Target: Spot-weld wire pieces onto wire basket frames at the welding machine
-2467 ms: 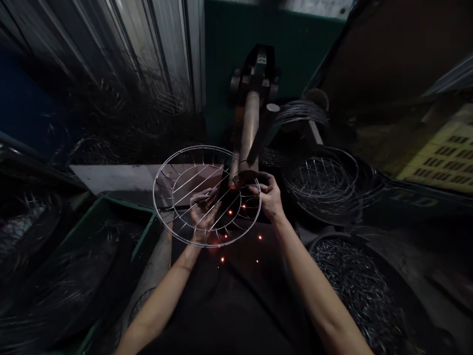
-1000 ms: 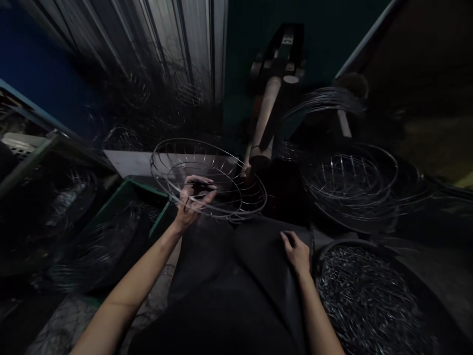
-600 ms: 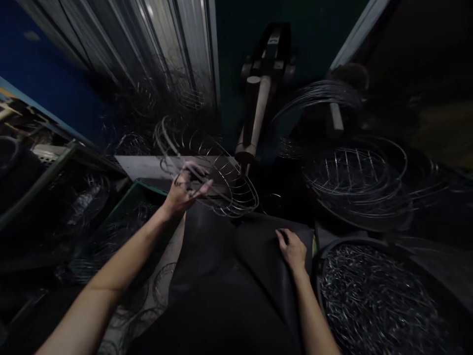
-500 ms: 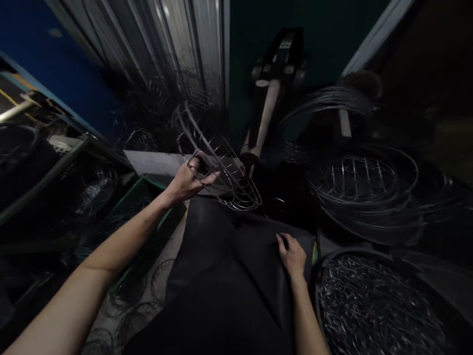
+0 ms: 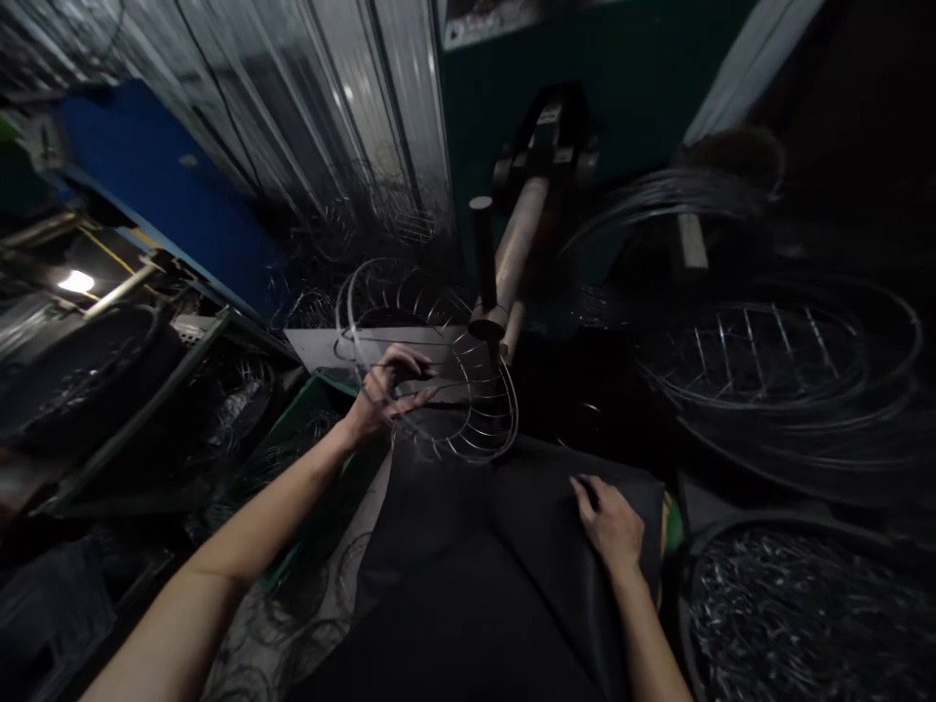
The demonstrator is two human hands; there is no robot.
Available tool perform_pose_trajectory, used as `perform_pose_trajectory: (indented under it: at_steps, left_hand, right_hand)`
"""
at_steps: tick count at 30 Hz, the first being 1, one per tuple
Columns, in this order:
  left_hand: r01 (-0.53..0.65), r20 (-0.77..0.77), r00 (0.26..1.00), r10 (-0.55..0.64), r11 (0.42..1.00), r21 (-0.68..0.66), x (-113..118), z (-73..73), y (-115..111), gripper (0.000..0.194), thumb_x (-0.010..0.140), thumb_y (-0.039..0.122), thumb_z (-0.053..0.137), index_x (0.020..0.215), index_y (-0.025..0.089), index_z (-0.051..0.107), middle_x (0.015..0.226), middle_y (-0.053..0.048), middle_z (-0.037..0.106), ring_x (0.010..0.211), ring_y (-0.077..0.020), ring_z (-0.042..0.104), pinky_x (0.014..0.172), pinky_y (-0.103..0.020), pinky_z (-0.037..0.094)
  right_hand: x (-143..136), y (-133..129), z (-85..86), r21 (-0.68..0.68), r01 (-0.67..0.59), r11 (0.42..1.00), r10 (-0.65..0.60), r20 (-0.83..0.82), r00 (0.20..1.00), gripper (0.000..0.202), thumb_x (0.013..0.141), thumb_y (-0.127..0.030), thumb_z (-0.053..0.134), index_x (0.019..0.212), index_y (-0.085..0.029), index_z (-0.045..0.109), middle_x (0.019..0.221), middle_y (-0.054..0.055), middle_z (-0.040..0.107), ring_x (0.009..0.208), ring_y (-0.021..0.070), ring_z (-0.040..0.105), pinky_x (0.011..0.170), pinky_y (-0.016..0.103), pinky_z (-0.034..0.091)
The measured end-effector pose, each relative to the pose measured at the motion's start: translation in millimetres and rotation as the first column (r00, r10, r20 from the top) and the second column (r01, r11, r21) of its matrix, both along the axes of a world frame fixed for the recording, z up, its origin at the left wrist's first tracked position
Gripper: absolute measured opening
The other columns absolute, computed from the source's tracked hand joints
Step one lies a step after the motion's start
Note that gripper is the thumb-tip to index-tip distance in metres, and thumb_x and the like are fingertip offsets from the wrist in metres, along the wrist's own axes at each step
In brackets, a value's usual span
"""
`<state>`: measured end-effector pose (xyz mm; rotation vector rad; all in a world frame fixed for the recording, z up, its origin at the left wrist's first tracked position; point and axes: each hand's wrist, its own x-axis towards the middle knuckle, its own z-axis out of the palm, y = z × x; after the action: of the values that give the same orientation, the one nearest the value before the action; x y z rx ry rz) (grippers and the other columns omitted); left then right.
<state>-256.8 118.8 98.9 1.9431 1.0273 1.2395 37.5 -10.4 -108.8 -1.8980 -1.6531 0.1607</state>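
A round cage of thin bright wire, made of hoops joined by curved ribs, hangs tilted at the end of the machine's arm. My left hand is at the cage's left side, thumb and fingers curved around its wires; the exact grip is blurred. Over my lap lies a black apron. On its right part rests my right hand, loosely bent, thumb and forefinger a little apart, with nothing visible in it.
At right, a round tub of small metal pieces stands below stacked wire rings. A green crate is left of my knees. A grey plate lies behind my left hand. A dark upright rod stands by the machine's arm.
The wire cage has turned so its round opening faces me more, and my left hand has shifted with it. My view has swung left; my right hand still rests on the apron.
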Motion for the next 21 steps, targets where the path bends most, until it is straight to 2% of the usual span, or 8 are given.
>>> perform_pose_trajectory:
  at_steps: [2,4,9,12,21]
  left_hand:
    - [0.033,-0.014,0.999,-0.034,0.999,-0.028,-1.2,-7.8,-15.0,0.029,0.068,0.021,0.075,0.083,0.017,0.051,0.098,-0.007,0.059,0.083,-0.0179,0.067,0.078,-0.034,0.058]
    - [0.037,-0.015,0.999,-0.036,0.999,0.007,-1.6,-14.3,-25.5,0.028,0.07,0.017,0.073,0.085,0.018,0.049,0.101,-0.006,0.057,0.086,-0.0177,0.067,0.079,-0.034,0.057]
    - [-0.016,-0.032,0.999,0.019,0.995,0.097,-1.6,-24.9,-32.8,0.032,0.069,0.017,0.074,0.089,0.019,0.049,0.103,-0.006,0.057,0.088,-0.0182,0.066,0.077,-0.033,0.057]
    - [-0.029,-0.055,0.998,0.035,0.994,0.107,-2.1,-24.5,-32.1,0.032,0.069,0.019,0.074,0.088,0.019,0.049,0.103,-0.006,0.057,0.089,-0.0185,0.066,0.079,-0.034,0.057]
    - [0.022,-0.055,0.998,-0.014,0.987,0.162,4.3,-18.2,-35.9,0.031,0.07,0.013,0.072,0.089,0.019,0.048,0.105,-0.006,0.056,0.087,-0.0188,0.067,0.077,-0.034,0.057]
  right_hand:
    - [-1.2,-0.4,0.7,-0.017,-0.018,1.0,0.017,-0.009,1.0,0.059,0.091,-0.056,0.02,0.088,-0.018,0.065,0.076,0.01,0.066,0.07,0.0212,0.058,0.062,0.03,0.04]
    - [-0.1,0.4,-2.8,-0.022,-0.018,1.0,0.018,-0.011,1.0,0.057,0.091,-0.056,0.023,0.087,-0.018,0.066,0.076,0.01,0.066,0.07,0.0207,0.058,0.063,0.03,0.04]
    - [5.8,3.8,-15.6,-0.016,-0.036,0.999,0.036,0.045,0.998,0.053,0.092,-0.052,0.026,0.089,-0.018,0.067,0.079,0.008,0.068,0.073,0.0192,0.059,0.067,0.028,0.041]
    - [8.7,5.3,-17.5,-0.024,-0.045,0.999,0.047,0.061,0.997,0.052,0.092,-0.051,0.028,0.09,-0.018,0.067,0.081,0.009,0.069,0.074,0.0189,0.06,0.066,0.028,0.041]
    - [10.8,3.5,-22.6,-0.002,-0.045,0.999,0.045,0.09,0.995,0.046,0.092,-0.048,0.033,0.089,-0.018,0.067,0.08,0.007,0.069,0.072,0.017,0.059,0.066,0.026,0.04]
